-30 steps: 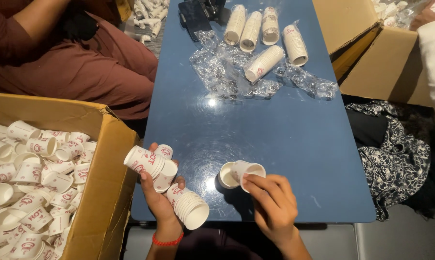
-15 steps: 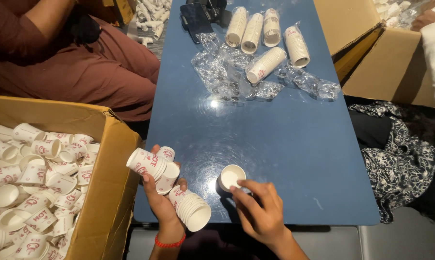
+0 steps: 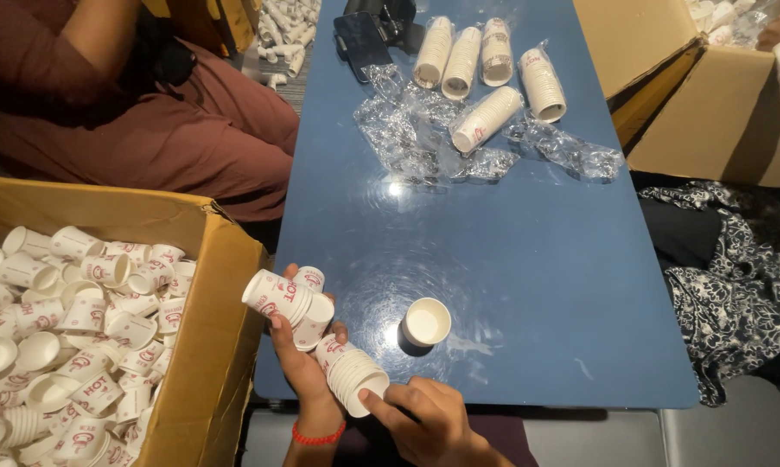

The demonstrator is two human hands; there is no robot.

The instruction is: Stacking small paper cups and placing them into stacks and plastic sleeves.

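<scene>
Off the worktop's left edge: open cardboard box (image 3: 221,346), filled with loose white paper cups (image 3: 70,320) with red print, lying every way. Behind it, a seated person in dark red clothing (image 3: 174,130).

Near-left corner of the blue worktop (image 3: 528,285): left hand (image 3: 303,367), red band at the wrist, clenched around several short nested cup stacks. One stack (image 3: 277,296) points up-left over the worktop edge toward the box. A second cup (image 3: 310,278) sits just behind it. A third stack (image 3: 353,376) points down-right, mouth toward the near edge.

Right hand (image 3: 429,424) at the near edge, just beside the left. Its fingertips (image 3: 368,399) touch the rim of the down-pointing stack. Whether it grips the stack or only touches it, cannot tell.

Single cup (image 3: 425,323) stands upright, mouth up, on the worktop close to the near edge, just right of the left hand, apart from both hands.

Far end of the worktop: crumpled clear plastic wrap (image 3: 424,138) spread about, five long cup sleeves (image 3: 485,117) lying on and beside it, a dark phone-like object (image 3: 361,43) at the far edge.

Off the right edge: another open cardboard box (image 3: 709,112), and patterned black-and-white fabric (image 3: 735,285) below it.
</scene>
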